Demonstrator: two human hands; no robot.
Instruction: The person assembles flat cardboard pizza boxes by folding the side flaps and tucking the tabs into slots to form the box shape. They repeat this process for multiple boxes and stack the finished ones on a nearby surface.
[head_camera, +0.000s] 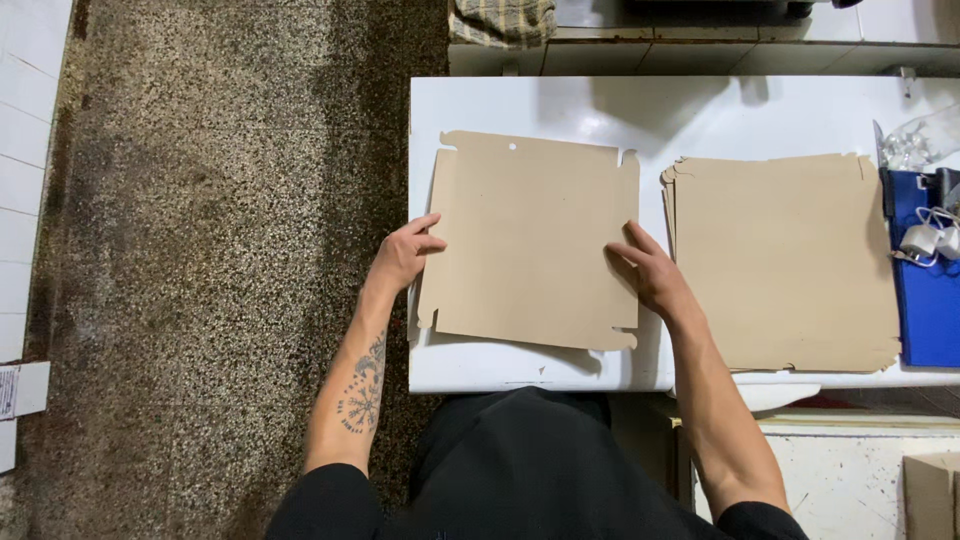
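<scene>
A flat brown cardboard box blank (525, 235) with notched corners lies on the white table (700, 115). My left hand (405, 255) grips its left edge, thumb on top. My right hand (650, 272) rests with spread fingers on its right edge. To the right of that hand lies a stack of the same brown blanks (785, 260), flat on the table.
A blue tray (930, 310) with white cable and small items sits at the table's right end, clear plastic (920, 140) behind it. A speckled dark floor (220, 250) lies left of the table. A folded checked cloth (500, 20) sits on the ledge behind.
</scene>
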